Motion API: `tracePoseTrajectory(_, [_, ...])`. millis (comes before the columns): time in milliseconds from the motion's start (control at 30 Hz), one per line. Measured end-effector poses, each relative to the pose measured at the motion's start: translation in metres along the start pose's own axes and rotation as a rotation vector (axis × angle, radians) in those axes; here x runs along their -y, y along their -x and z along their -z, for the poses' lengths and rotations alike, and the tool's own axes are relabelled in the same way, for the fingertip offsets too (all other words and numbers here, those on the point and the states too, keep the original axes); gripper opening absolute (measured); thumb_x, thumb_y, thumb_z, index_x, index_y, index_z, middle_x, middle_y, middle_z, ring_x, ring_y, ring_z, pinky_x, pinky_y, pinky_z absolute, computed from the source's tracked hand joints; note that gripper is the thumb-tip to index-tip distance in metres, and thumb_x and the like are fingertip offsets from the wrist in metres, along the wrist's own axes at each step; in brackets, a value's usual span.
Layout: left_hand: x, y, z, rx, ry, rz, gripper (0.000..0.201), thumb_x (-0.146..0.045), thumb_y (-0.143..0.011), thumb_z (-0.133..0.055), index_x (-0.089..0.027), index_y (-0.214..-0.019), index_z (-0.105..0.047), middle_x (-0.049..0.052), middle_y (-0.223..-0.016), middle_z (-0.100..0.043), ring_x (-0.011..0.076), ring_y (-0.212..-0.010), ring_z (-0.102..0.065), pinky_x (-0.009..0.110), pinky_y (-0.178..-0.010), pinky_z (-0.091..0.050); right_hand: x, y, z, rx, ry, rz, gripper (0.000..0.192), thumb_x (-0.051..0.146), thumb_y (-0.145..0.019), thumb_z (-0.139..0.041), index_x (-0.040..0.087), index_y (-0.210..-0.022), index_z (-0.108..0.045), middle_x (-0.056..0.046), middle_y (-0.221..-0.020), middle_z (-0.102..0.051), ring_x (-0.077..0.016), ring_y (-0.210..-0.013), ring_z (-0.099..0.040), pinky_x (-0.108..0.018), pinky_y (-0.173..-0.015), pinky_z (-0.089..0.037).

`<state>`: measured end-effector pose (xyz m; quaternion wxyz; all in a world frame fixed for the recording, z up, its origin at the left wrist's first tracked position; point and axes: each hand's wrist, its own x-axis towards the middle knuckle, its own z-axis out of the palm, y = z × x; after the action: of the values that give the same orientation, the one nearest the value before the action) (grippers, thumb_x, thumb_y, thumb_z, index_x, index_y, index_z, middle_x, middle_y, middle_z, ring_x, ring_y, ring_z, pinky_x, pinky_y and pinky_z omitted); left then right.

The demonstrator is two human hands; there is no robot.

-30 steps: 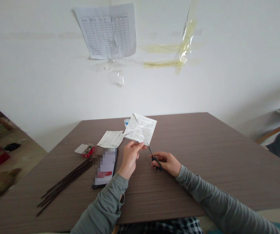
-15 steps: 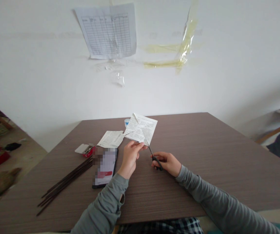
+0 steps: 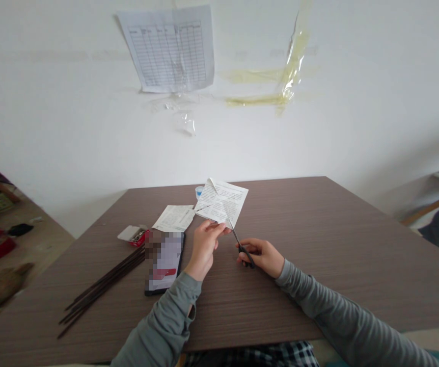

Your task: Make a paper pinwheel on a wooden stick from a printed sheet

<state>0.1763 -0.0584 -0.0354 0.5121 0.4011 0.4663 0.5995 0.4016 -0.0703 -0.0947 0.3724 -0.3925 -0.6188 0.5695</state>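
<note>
My left hand (image 3: 205, 245) pinches the lower edge of a square sheet of printed paper (image 3: 225, 199), held up over the table. Slits run into the sheet from its left side and from its top left corner, where a flap stands up. Fingers of my right hand (image 3: 262, 255) are closed around the black handles of a pair of scissors (image 3: 245, 255). The scissor blades reach up to the sheet's lower edge, at the right of my left fingertips. How far apart the blades are I cannot tell.
On the brown table (image 3: 319, 285) lie a phone (image 3: 166, 262), several thin dark sticks (image 3: 105, 283), a small open red-and-white box (image 3: 137, 236) with small metal pieces, and another printed paper (image 3: 173, 218). A small clear-and-blue cup (image 3: 198, 192) stands behind the sheet. A wall rises behind the table.
The right corner of the printed sheet has shifted very slightly to the right. Both hands and the scissors stay almost exactly in place.
</note>
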Motion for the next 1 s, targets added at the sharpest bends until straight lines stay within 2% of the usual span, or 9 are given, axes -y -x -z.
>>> tracePoseTrajectory(167, [-0.0003, -0.0006, -0.0004, -0.014, 0.004, -0.004, 0.035, -0.039, -0.070, -0.108, -0.024, -0.084, -0.080, 0.012, -0.098, -0.094, 0.0311, -0.090, -0.096, 0.022, -0.049, -0.025, -0.0011, -0.0008, -0.0001, 0.006, -0.008, 0.014, 0.084, 0.086, -0.083, -0.111, 0.018, -0.127, -0.091, -0.010, -0.092, -0.095, -0.0268, -0.079, -0.085, -0.043, -0.082, -0.073])
tracePoseTrajectory(367, [-0.0024, -0.0009, -0.0007, -0.055, 0.041, -0.028, 0.042, -0.039, -0.070, -0.109, -0.025, -0.081, -0.071, 0.011, -0.098, -0.094, 0.0304, -0.091, -0.097, 0.021, -0.050, -0.023, 0.0005, 0.0011, 0.0011, 0.021, 0.027, 0.013, 0.082, 0.087, -0.085, -0.109, 0.020, -0.129, -0.092, -0.011, -0.096, -0.097, -0.0283, -0.082, -0.087, -0.044, -0.086, -0.073])
tracePoseTrajectory(700, [-0.0036, -0.0005, -0.0008, -0.068, 0.045, -0.025, 0.042, -0.036, -0.072, -0.109, -0.025, -0.084, -0.070, 0.009, -0.097, -0.095, 0.0294, -0.088, -0.097, 0.021, -0.049, -0.024, 0.0028, 0.0019, 0.0013, 0.024, 0.037, 0.007, 0.087, 0.090, -0.083, -0.109, 0.019, -0.130, -0.092, -0.011, -0.094, -0.096, -0.0284, -0.081, -0.087, -0.043, -0.082, -0.074])
tracePoseTrajectory(833, [-0.0032, -0.0006, -0.0009, -0.063, 0.052, -0.022, 0.045, -0.039, -0.069, -0.111, -0.025, -0.083, -0.070, 0.010, -0.098, -0.095, 0.0302, -0.091, -0.098, 0.021, -0.049, -0.024, 0.0036, 0.0028, 0.0007, 0.009, 0.041, 0.005, 0.079, 0.084, -0.085, -0.110, 0.018, -0.126, -0.093, -0.015, -0.096, -0.096, -0.0312, -0.084, -0.088, -0.043, -0.078, -0.072])
tracePoseTrajectory(1000, [-0.0036, -0.0006, -0.0008, -0.068, 0.042, -0.017, 0.046, -0.041, -0.066, -0.109, -0.025, -0.080, -0.068, 0.012, -0.099, -0.096, 0.0309, -0.093, -0.098, 0.020, -0.050, -0.024, 0.0045, 0.0024, 0.0012, 0.010, 0.060, -0.005, 0.076, 0.082, -0.085, -0.109, 0.020, -0.127, -0.093, -0.011, -0.094, -0.095, -0.0298, -0.082, -0.088, -0.043, -0.081, -0.075])
